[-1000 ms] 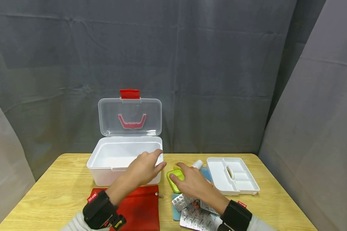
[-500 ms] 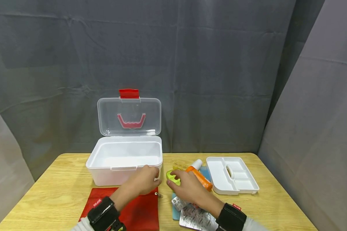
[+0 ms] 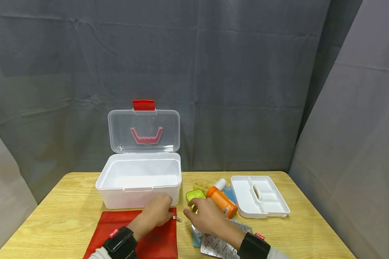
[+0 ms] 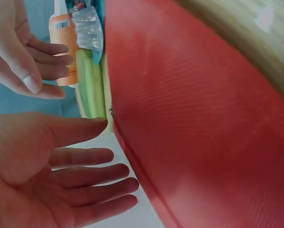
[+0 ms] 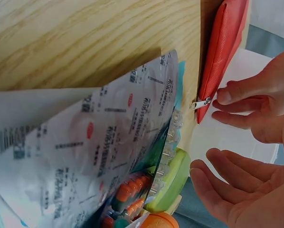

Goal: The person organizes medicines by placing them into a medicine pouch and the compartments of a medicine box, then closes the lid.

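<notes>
A red zip pouch (image 3: 160, 233) lies flat on the table, its metal zip pull (image 3: 177, 218) at the right edge. My left hand (image 3: 157, 209) hovers over the pouch's far edge, fingers extended and thumb near the zip-pull corner; nothing is between them. To the right, my right hand (image 3: 205, 215) is held above several blister packs (image 3: 214, 246), its fingers loosely bent and holding nothing. Just beyond its fingertips sits a lime-green case (image 3: 195, 195). An orange bottle (image 3: 221, 201) with a white cap lies beside that. In the right wrist view, a silver blister pack (image 5: 113, 128) fills the foreground.
Behind the pouch stands a white box (image 3: 137, 198), its clear lid (image 3: 146, 131) raised. A white compartment tray (image 3: 265, 198) rests at the right. Something yellowish and clear (image 3: 201, 185) lies behind the green case. Grey cloth (image 3: 240, 90) hangs beyond the table.
My left hand has come down from the box's right rim to the pouch's far edge. My right hand has drawn back toward me from the green case and bottle, uncovering more of both.
</notes>
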Demonstrator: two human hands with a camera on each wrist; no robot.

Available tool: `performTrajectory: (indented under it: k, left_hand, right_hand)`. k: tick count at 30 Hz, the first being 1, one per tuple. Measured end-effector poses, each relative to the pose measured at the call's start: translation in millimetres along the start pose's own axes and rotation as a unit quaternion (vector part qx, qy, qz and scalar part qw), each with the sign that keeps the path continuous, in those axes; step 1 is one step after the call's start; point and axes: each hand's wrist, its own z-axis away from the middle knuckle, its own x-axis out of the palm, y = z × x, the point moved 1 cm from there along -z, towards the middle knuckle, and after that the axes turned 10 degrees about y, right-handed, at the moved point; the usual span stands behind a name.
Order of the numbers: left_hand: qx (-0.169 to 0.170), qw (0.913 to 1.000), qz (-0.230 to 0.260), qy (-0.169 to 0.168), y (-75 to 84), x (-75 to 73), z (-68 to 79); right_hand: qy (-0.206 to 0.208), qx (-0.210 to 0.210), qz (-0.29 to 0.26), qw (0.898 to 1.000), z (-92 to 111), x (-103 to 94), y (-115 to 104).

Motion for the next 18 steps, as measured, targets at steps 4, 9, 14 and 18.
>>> performTrajectory:
  k: [4,9,14,18]
  left_hand:
    - [0.0,0.9999,-0.011,-0.005,0.2,3.4,2.9]
    - [-0.014,0.9993,-0.031,-0.016,3.0,6.5,3.6]
    - [-0.025,0.9985,-0.036,-0.032,4.6,9.6,4.5]
    - [-0.029,0.9984,-0.032,-0.037,4.8,11.7,4.2]
  right_hand:
    - [0.01,-0.013,0.001,1.0,0.5,1.6,-0.7]
    - [0.003,-0.018,-0.006,1.0,0.6,1.9,-0.3]
    - [0.0,-0.016,-0.01,1.0,1.2,2.1,-0.1]
    - [-0.001,-0.014,-0.008,1.0,1.4,3.2,0.4]
